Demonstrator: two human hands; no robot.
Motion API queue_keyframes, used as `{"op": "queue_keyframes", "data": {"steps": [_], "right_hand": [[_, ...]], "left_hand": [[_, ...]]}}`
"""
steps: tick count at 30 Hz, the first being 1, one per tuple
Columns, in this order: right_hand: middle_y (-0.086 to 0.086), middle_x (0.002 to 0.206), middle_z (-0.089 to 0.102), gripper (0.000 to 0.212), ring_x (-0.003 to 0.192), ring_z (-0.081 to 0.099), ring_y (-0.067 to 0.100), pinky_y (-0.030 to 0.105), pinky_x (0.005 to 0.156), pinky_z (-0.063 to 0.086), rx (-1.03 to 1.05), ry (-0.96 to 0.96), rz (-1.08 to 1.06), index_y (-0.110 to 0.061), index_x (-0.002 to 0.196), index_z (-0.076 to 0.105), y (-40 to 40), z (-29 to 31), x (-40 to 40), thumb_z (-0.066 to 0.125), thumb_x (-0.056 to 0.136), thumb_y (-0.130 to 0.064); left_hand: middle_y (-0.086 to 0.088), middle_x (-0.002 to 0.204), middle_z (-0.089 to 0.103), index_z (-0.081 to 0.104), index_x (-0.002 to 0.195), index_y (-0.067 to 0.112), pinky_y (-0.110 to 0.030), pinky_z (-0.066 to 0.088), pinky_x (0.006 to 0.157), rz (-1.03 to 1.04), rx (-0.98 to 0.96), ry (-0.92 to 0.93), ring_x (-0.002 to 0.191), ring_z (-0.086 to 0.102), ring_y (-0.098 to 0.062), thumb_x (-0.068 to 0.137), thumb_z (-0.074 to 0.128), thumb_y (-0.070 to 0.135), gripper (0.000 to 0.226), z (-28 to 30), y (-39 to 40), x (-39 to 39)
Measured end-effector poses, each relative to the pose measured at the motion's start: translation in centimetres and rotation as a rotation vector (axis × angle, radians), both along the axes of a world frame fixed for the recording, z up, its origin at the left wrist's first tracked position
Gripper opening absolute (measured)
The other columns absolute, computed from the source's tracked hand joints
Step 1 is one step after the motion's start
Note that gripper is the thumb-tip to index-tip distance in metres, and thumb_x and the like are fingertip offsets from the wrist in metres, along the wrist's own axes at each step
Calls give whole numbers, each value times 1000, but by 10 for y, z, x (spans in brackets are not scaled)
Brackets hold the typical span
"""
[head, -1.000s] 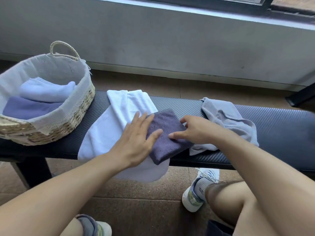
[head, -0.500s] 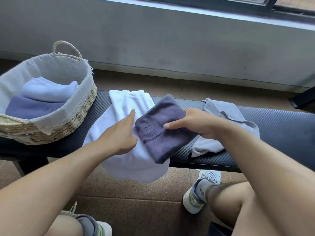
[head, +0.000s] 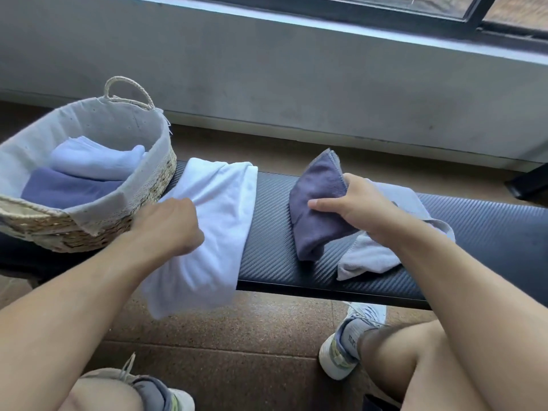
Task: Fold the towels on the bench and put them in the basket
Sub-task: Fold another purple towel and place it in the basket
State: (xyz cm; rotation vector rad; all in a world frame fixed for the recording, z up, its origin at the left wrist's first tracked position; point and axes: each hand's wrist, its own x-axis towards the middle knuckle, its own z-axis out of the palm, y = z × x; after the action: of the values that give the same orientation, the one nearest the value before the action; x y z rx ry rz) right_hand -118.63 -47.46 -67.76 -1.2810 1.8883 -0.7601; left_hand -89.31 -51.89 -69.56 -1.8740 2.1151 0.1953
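My right hand (head: 360,207) grips a folded dark grey towel (head: 315,209) and holds it tilted over the black bench (head: 267,232), right of centre. Under that hand lies a crumpled light grey towel (head: 373,253). A white towel (head: 213,226) drapes across the bench and hangs over its front edge; my left hand (head: 169,226) rests closed on its left edge. A woven basket (head: 98,232) with a cloth liner stands at the bench's left end, holding a folded pale blue towel (head: 92,160) and a folded purple-blue towel (head: 65,189).
A grey wall with a window sill runs behind the bench. My knees and white sneakers (head: 347,345) are on the brown floor in front of the bench. A dark object (head: 527,180) sits on the floor at the far right.
My right hand lifted the dark grey towel off the white towel and carried it right, over the light grey towel. My left hand moved left and closed on the white towel's edge.
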Motion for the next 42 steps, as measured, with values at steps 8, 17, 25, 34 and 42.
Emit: {"op": "queue_keyframes", "data": {"steps": [8,17,25,34,42], "right_hand": [[15,111,76,39,99,74,24,35,86,59,57,-641,-8,2,120,67,9,-8,37,78,87,-15],[14,112,75,40,98,72,24,33,84,58,30,-851,-46,1,120,67,5,3,33,73,89,-24],[-8,82,76,28,69,69,7,25,52,53,82,-386,-20,-19,106,68,9,-2,21,75,90,-41],[2,112,68,73,111,61,26,38,77,37,267,872,149,-21,125,50,13,-10,0,42,87,-82],[0,144,52,41,136,43,23,40,110,37,-64,784,361,-22,143,52,8,-28,19,48,104,-36]], "left_hand": [[-4,121,71,69,125,24,-39,45,102,166,-172,829,118,61,-29,90,48,69,61,-1,5,-31],[-1,114,76,69,120,22,-34,56,81,520,753,1758,97,71,-14,92,63,47,38,12,24,-67],[-3,104,76,64,118,14,-32,59,58,325,419,1591,78,75,-17,86,77,22,36,10,16,-61],[2,99,73,41,144,29,-40,53,84,4,-253,689,97,67,-29,86,69,55,69,-14,12,-52],[-1,166,26,36,156,16,-40,13,126,-529,-162,508,155,17,-21,95,31,70,82,-37,20,-75]]}}
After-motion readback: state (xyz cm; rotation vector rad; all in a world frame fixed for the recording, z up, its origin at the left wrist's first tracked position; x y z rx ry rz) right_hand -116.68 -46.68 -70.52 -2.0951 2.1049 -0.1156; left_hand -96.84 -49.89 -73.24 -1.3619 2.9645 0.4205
